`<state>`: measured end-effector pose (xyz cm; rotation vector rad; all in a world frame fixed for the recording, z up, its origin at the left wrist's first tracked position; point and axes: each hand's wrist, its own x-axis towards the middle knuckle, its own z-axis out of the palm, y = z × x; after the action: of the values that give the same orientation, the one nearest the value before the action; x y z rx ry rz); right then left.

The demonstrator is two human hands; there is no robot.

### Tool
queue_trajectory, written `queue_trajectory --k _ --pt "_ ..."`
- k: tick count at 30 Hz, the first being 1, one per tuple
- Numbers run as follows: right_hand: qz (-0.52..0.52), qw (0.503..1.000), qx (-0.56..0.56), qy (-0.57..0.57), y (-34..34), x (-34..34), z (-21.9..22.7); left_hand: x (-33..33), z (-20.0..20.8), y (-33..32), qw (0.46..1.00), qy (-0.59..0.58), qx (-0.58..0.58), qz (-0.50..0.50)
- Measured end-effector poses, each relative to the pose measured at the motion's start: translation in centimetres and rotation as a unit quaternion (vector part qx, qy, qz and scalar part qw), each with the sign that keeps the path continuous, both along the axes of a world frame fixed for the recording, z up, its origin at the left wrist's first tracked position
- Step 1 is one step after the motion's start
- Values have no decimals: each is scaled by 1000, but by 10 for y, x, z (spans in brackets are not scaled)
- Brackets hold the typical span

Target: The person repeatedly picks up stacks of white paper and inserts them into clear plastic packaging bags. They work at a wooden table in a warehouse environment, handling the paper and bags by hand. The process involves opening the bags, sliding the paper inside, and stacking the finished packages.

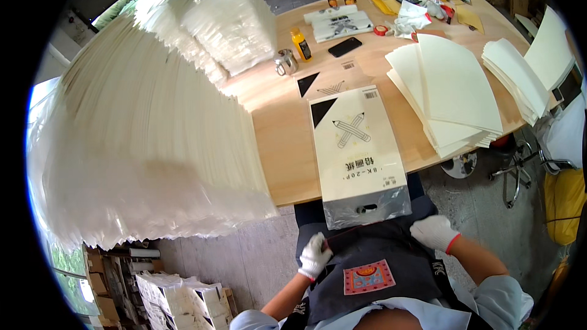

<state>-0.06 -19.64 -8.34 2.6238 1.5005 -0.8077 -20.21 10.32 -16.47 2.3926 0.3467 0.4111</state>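
Note:
A printed pack of drawing paper in a clear plastic sleeve lies on the table in front of me. The sleeve's clear end with a handle hole hangs past the near edge above my lap. Both my hands wear white knitted gloves and are off the pack. My left hand is curled closed at the left edge of my dark apron. At the apron's right edge, my right hand has its fingers bent together on the cloth. The apron's upper edge stretches between them. Another clear printed sleeve lies just beyond the pack.
Tall stacks of plastic-wrapped packs fill the left side. Loose white sheets lie fanned on the right. Farther back are a metal cup, an orange bottle, a black phone and red tape. A wheeled chair base stands right.

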Motion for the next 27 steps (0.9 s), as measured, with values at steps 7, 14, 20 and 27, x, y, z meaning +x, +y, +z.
queue_trajectory --k 7,14,20,27 --pt "-494 741 348 294 10 64 -89 66 -12 23 812 19 -547 201" --pt "-348 404 465 707 103 38 -100 155 176 22 992 -40 -57 -110" --pt "-132 395 442 794 189 64 80 122 381 19 948 -51 273 -153" --pt "22 505 578 641 298 108 290 35 549 138 847 -408 341 -6"
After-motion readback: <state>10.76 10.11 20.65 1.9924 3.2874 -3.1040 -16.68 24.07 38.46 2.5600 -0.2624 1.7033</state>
